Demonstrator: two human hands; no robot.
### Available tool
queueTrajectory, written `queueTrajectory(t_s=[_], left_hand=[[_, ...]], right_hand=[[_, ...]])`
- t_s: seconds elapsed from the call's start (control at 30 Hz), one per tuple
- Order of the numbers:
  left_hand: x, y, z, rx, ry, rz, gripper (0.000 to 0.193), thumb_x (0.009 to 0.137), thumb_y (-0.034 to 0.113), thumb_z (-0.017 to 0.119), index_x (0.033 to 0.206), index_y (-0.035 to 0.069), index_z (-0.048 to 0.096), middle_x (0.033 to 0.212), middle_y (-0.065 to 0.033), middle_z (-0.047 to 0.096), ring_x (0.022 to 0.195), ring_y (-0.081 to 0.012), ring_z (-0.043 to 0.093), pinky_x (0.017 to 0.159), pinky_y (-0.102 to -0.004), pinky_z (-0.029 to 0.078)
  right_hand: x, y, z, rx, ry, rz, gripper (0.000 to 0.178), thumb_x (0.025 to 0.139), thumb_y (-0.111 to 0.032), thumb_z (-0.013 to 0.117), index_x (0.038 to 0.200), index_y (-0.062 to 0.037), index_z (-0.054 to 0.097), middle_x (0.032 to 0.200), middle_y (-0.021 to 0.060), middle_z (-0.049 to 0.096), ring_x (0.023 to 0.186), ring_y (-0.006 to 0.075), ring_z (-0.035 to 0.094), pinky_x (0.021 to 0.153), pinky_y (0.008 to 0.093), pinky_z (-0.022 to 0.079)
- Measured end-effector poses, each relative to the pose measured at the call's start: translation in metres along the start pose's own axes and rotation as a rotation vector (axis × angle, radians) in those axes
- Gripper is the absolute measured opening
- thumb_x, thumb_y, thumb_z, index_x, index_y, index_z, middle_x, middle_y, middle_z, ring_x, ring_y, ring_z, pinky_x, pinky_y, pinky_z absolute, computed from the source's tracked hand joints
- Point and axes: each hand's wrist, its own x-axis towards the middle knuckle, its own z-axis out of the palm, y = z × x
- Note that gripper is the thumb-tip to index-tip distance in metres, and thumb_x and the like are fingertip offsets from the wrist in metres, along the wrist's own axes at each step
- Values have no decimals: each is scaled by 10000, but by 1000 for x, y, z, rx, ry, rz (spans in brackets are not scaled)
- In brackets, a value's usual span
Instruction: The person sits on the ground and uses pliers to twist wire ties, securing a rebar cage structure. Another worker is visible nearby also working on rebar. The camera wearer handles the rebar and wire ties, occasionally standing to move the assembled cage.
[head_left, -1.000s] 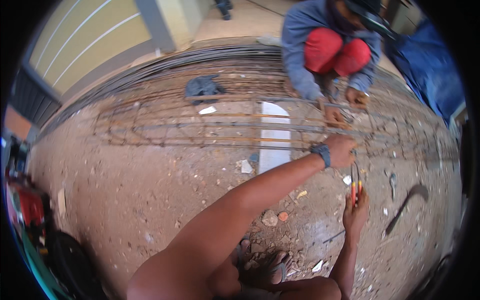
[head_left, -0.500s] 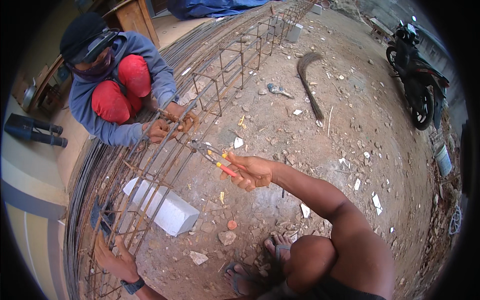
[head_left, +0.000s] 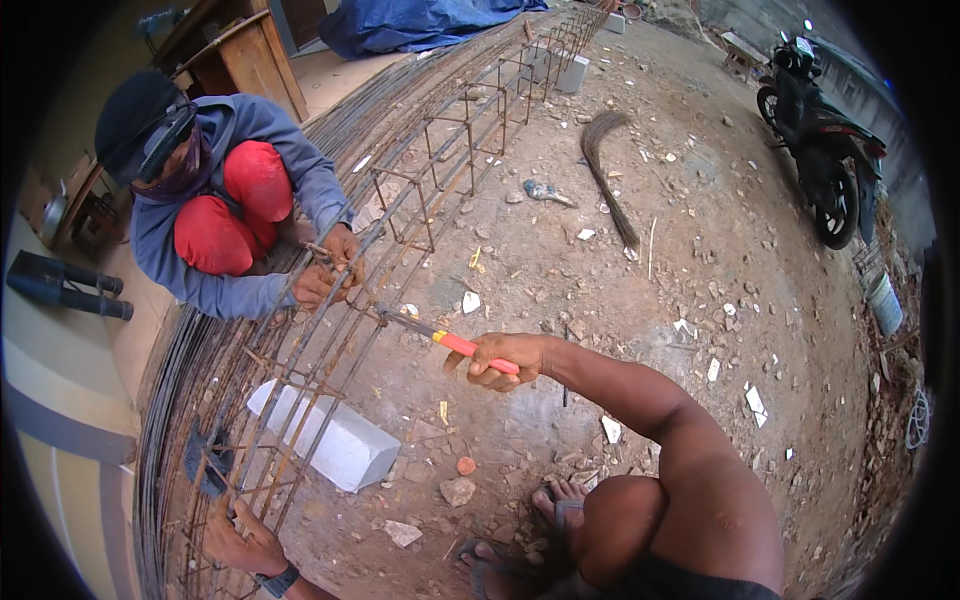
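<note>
A long cage of rusty rebar (head_left: 465, 150) with square stirrups runs from the lower left to the far top. My right hand (head_left: 508, 358) is closed round the red and yellow handles of the pincers (head_left: 456, 343), whose jaws touch the cage's near bar. At the lower left, my left hand (head_left: 245, 540), with a dark band at the wrist, grips a bar at the near end of the cage. Across from me, a crouching person in a blue hoodie has both hands (head_left: 330, 268) together on the cage, just beyond the pincers' jaws.
A pale block (head_left: 335, 440) lies under the cage, with more rebar (head_left: 185, 400) beside it. Stones and white shards litter the ground. A stick broom (head_left: 600, 170) lies ahead; a motorcycle (head_left: 815, 140) and a bucket (head_left: 884, 303) stand at right. A blue tarp (head_left: 420, 22) is at the back.
The pincers' handles, spread before, now line up as one in my right hand. My left hand's stretched fingers have curled onto the bar. The view has shifted slightly.
</note>
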Motion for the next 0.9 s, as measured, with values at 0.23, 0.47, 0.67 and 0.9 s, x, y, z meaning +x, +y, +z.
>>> queueTrajectory(t_s=[0.23, 0.47, 0.67, 0.9], left_hand=[[-3, 0, -5, 22, 2, 16, 249, 957, 259, 668, 1054, 33, 703, 957, -94, 702, 848, -316, 631, 740, -431, 444], [0, 4, -2, 38, 11, 7, 224, 939, 211, 686, 1073, 32, 700, 967, -102, 700, 856, -310, 631, 745, -417, 445], [1, 11, -15, -72, -66, -61, 248, 934, 204, 688, 1086, 9, 701, 922, -131, 674, 835, -321, 609, 743, -446, 423], [15, 40, -14, -29, -230, -182, 441, 929, 421, 661, 1060, 0, 669, 948, -163, 638, 890, -378, 560, 825, -496, 387]], right_hand=[[4, -5, 3, -1553, 975, -402, 472, 966, -461, 576, 1098, -11, 627, 922, 206, 668, 759, 433, 636, 710, 493, 526], [40, 34, -11, -131, 194, 110, 531, 974, -506, 528, 1152, -8, 586, 576, 24, 533, 444, 193, 563, 401, 336, 446], [42, 46, 40, 403, -67, -7, 428, 932, -273, 544, 1270, -14, 506, 723, 71, 581, 470, 166, 584, 380, 291, 432], [40, 44, 69, -859, 993, -224, 424, 1001, -408, 548, 1154, -15, 599, 806, 97, 638, 619, 178, 658, 564, 333, 498]])
